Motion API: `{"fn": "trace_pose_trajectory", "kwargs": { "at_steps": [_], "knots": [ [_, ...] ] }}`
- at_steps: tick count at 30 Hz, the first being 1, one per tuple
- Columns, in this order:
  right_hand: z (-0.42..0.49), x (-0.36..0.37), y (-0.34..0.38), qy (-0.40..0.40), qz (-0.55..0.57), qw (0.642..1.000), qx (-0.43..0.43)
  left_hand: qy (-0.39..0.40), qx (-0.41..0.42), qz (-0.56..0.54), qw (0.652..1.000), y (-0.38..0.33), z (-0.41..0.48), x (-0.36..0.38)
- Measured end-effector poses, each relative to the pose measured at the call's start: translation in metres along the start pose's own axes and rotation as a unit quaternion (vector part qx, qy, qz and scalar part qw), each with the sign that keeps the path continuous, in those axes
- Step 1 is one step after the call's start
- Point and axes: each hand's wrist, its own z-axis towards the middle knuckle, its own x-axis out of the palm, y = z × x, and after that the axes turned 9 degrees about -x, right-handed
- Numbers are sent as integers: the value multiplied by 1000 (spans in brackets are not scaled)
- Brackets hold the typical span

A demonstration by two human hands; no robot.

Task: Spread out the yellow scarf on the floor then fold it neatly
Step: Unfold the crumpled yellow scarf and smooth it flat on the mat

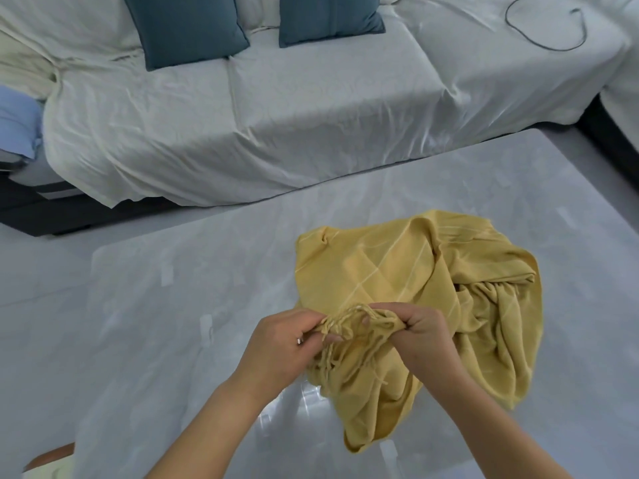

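Observation:
The yellow scarf [397,271] with thin white stripes lies crumpled in a heap on a clear plastic sheet [193,271] that covers the grey floor. Its fringed edge is bunched up at the near side of the heap. My left hand [280,344] pinches the fringe from the left. My right hand [427,337] grips the same bunched edge from the right. Both hands are close together, a little above the floor, and the rest of the scarf spreads out behind and to the right of them.
A sofa under a white cover [259,133] runs along the far side, with two blue cushions [186,29] on it. A dark cable [553,36] lies on the cover at the back right. Blue fabric [17,126] sits at the left edge.

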Motion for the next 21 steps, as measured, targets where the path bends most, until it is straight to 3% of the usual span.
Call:
{"fn": "trace_pose_trajectory", "kwargs": {
  "at_steps": [6, 12, 21],
  "knots": [
    [-1, 4, 19, 114, -42, 992, -32, -13, 12, 22, 1000, -4, 7, -39],
    [3, 24, 24, 158, -87, 983, -31, 80, 112, 232, 963, 29, 20, -76],
    [-1, 58, -19, 291, -234, 928, 10, 180, 11, 427, 886, 127, -20, -90]
  ]
}}
